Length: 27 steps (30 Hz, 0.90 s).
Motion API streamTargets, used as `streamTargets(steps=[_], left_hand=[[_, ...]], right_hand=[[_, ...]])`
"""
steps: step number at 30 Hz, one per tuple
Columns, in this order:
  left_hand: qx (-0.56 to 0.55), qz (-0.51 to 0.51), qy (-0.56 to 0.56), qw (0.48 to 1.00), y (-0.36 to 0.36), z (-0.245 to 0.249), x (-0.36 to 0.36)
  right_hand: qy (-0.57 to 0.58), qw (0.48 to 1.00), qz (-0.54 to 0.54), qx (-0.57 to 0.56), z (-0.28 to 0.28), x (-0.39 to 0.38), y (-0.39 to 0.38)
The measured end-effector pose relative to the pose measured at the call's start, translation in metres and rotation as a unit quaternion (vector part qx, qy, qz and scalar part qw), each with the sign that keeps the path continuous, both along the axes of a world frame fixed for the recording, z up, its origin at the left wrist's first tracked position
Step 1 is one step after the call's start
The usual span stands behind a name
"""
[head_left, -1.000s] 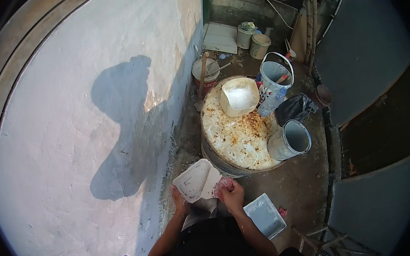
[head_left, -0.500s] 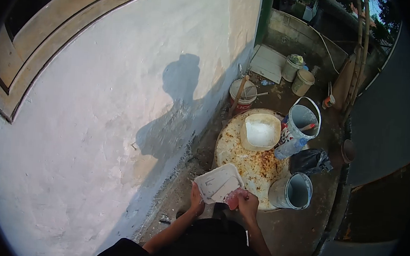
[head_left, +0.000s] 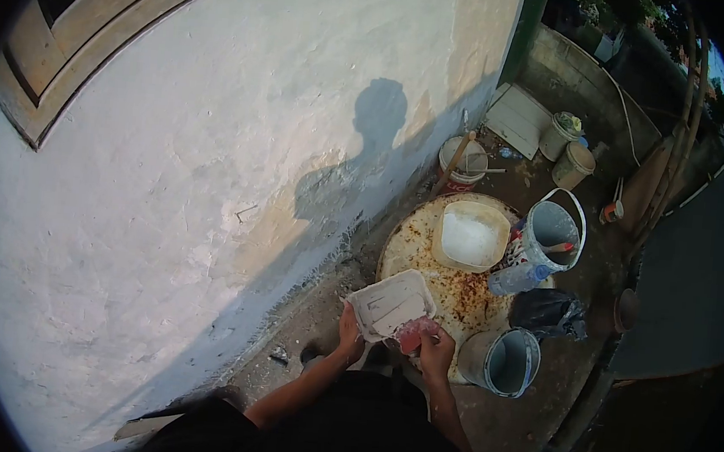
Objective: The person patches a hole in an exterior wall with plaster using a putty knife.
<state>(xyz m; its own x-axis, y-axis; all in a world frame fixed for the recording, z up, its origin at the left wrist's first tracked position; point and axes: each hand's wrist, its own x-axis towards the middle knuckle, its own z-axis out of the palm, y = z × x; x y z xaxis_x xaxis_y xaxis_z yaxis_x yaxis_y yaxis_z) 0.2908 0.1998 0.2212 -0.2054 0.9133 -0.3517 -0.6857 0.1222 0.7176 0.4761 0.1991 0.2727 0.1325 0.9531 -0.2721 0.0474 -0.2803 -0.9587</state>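
While left grip clasps tray | right grip pinches red scraper

Whitish tray, smeared inside, red piece at its corner

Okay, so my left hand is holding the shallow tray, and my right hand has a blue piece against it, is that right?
Not quite: in the head view, the piece in your right hand is red, with whitish smears, not blue. Your left hand is indeed holding the shallow tray.
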Motion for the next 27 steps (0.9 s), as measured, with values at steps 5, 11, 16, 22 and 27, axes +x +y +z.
streamTargets(steps=[5, 11, 16, 22, 27], left_hand=[[-0.003, 0.004, -0.019, 1.0, -0.008, 0.01, 0.004], [0.007, -0.006, -0.03, 1.0, -0.008, 0.005, -0.001], [0.021, 0.01, -0.043, 0.999, -0.009, 0.003, -0.015], [0.023, 0.016, -0.011, 1.0, -0.022, 0.003, -0.035], [0.021, 0.008, -0.048, 0.999, -0.026, 0.007, -0.037]], right_hand=[[0.042, 0.986, 0.071, -0.147, 0.034, 0.002, -0.006], [0.103, 0.986, 0.063, -0.117, 0.032, 0.014, -0.002], [0.11, 0.976, -0.126, -0.14, 0.017, 0.034, 0.029], [0.26, 0.916, -0.263, -0.152, 0.014, 0.043, 0.125], [0.296, 0.904, -0.242, -0.193, 0.003, 0.047, 0.177]])
